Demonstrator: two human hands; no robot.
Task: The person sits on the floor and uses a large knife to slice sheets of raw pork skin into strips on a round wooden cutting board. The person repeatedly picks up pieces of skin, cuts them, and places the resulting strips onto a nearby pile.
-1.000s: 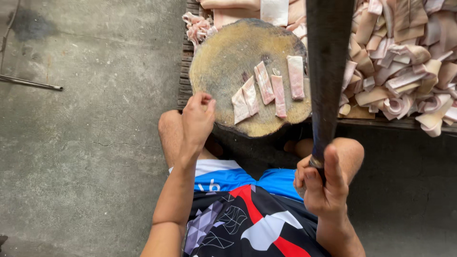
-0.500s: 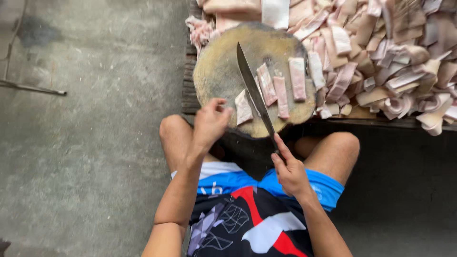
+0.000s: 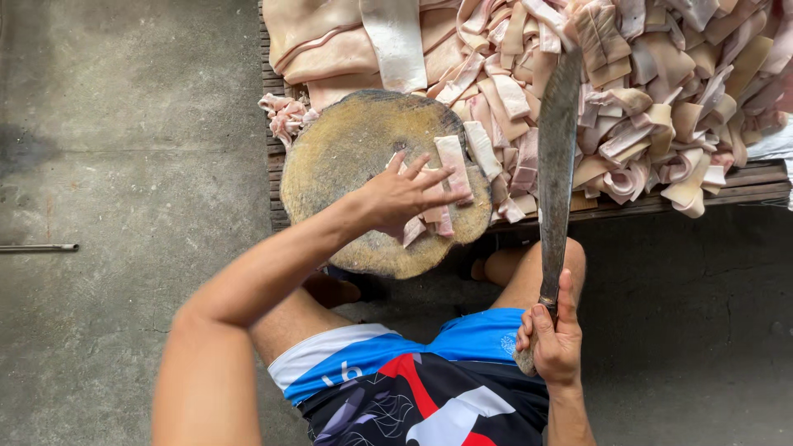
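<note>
Pressing down with spread fingers, the left hand (image 3: 405,198) rests on pale meat strips (image 3: 450,177) at the round chopping block's (image 3: 347,157) three o'clock edge. Right hand (image 3: 552,343) grips a long cleaver (image 3: 557,165), blade raised toward twelve o'clock over the heaped cut strips (image 3: 661,91) on the bench (image 3: 743,183).

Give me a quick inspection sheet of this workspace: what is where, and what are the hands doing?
Surface: round wooden chopping block on a slatted platform.
Job's things: pale meat strips on the block; long knife.
Clutter: big pile of cut strips and wide slabs behind the block.
Hands: left hand rests on the strips; right hand grips the knife handle, blade raised.
Cables: nothing seen.
Surroundings: concrete floor, metal rod at left.
</note>
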